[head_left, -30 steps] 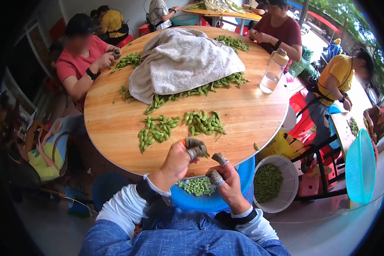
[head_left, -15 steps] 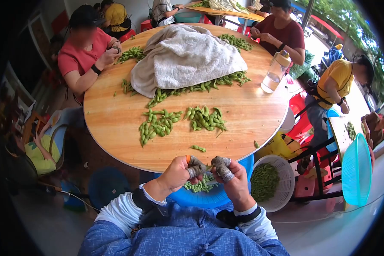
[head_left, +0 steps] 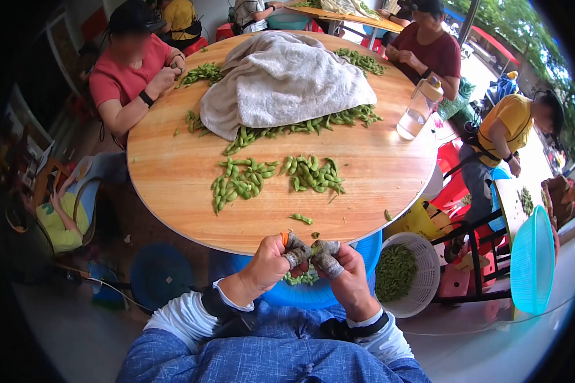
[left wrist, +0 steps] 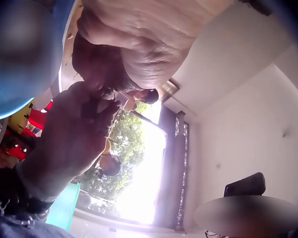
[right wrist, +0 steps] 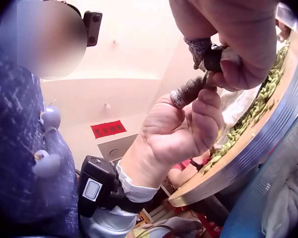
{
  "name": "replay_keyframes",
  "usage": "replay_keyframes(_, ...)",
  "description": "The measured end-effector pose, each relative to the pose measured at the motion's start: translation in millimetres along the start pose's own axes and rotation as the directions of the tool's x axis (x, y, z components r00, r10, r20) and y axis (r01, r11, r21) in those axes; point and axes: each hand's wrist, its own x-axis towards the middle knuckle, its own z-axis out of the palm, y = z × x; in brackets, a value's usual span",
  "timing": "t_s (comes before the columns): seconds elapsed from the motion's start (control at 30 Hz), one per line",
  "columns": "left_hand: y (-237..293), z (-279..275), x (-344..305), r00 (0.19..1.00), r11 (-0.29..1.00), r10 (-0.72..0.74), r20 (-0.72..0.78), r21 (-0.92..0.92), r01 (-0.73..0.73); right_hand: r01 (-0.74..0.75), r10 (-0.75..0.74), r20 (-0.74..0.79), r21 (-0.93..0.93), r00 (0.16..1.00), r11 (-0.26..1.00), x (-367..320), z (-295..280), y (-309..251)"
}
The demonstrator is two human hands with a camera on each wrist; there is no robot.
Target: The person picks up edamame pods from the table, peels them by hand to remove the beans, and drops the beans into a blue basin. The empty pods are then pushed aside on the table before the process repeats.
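My left hand [head_left: 262, 265] and right hand [head_left: 348, 277] meet just off the near table edge, above a blue basin [head_left: 294, 299]. Grey cloth wraps cover the thumbs and some fingertips. Between the fingertips, both hands pinch a green soybean pod [head_left: 313, 251], mostly hidden by the wraps. Shelled green beans [head_left: 300, 279] lie in the basin, partly behind the hands. In the right wrist view, the left hand's fingers and thumb [right wrist: 191, 91] come up against those of the right hand [right wrist: 238, 44]. One loose pod [head_left: 301, 219] lies on the wood beyond my fingers.
Two small pod piles [head_left: 239, 183] lie on the round table [head_left: 172, 185], before a towel [head_left: 300, 89] covering a larger heap. A bottle [head_left: 417, 115] stands at right. A white basket [head_left: 428, 281] of pods is beside the basin. Other people sit around.
My hands were apart, the left one over the table edge; they have come together above the basin, pinching a pod. A single pod now lies near the edge, where none showed at first.
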Motion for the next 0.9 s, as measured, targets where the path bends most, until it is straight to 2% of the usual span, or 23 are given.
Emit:
replay_keyframes(0.1, -3, 2, 0, 0.999, 0.998, -0.016, -0.042, -0.054, 0.013, 0.026, -0.025, 0.032, -0.018, 0.999, 1.0, 0, -2, -1)
replay_keyframes(0.27, -2, 3, -1, 0.999, 0.998, -0.039, 0.005, -0.048, 0.039, 0.025, -0.024, 0.024, -0.03, 0.999, 0.999, -1, 1, -4)
replay_keyframes(0.37, -6, 1, 0, 0.999, 0.998, -0.047, 0.025, -0.041, 0.048, -0.019, 0.018, 0.06, 0.022, 0.998, 1.0, 0, 1, -6)
replay_keyframes(0.47, -10, 0, 4, 0.996, 0.997, -0.076, 0.038, -0.02, 0.077, -0.042, 0.042, 0.061, 0.004, 0.997, 0.999, 6, -9, 7)
replay_keyframes(0.57, -11, -1, 12, 0.998, 0.994, -0.056, 0.033, 0.091, 0.053, -0.004, 0.001, -0.103, -0.029, 0.995, 1.0, 5, -28, 7)
replay_keyframes(0.6, -10, -1, 15, 0.999, 0.99, -0.037, 0.033, 0.139, 0.032, 0.065, -0.059, -0.234, 0.017, 0.971, 0.998, 5, -35, 0)
replay_keyframes(0.63, -5, -3, 18, 1.0, 0.99, -0.002, -0.02, 0.139, 0.005, 0.197, -0.165, -0.344, 0.058, 0.924, 0.979, 6, -57, -4)
replay_keyframes(0.67, 3, -9, 21, 0.997, 0.99, 0.031, -0.073, 0.142, -0.021, 0.355, -0.224, -0.425, 0.26, 0.877, 0.898, 3, -94, -2)
replay_keyframes(0.7, 10, -15, 22, 0.99, 0.988, 0.063, -0.125, 0.147, -0.044, 0.45, -0.208, -0.65, 0.229, 0.731, 0.863, 2, -103, -19)
replay_keyframes(0.73, 6, -30, 32, 0.961, 0.919, 0.236, -0.144, 0.354, -0.173, 0.501, -0.071, -0.692, 0.443, 0.718, 0.743, -6, -153, -13)
replay_keyframes(0.77, 8, -41, 41, 0.934, 0.873, 0.329, -0.139, 0.422, -0.244, 0.442, -0.05, -0.566, 0.583, 0.823, 0.682, -20, -214, 2)
replay_keyframes(0.83, 17, -58, 63, 0.832, 0.515, 0.555, -0.002, 0.786, -0.342, 0.455, 0.035, -0.651, 0.566, 0.758, 0.688, -36, -226, 0)
replay_keyframes(0.87, 24, -61, 73, 0.835, 0.407, 0.546, 0.068, 0.85, -0.335, 0.426, -0.048, -0.651, 0.437, 0.757, 0.792, -33, -201, -11)
replay_keyframes(0.9, 32, -64, 83, 0.839, 0.292, 0.526, 0.137, 0.898, -0.33, 0.395, -0.13, -0.639, 0.291, 0.758, 0.871, -26, -153, -26)
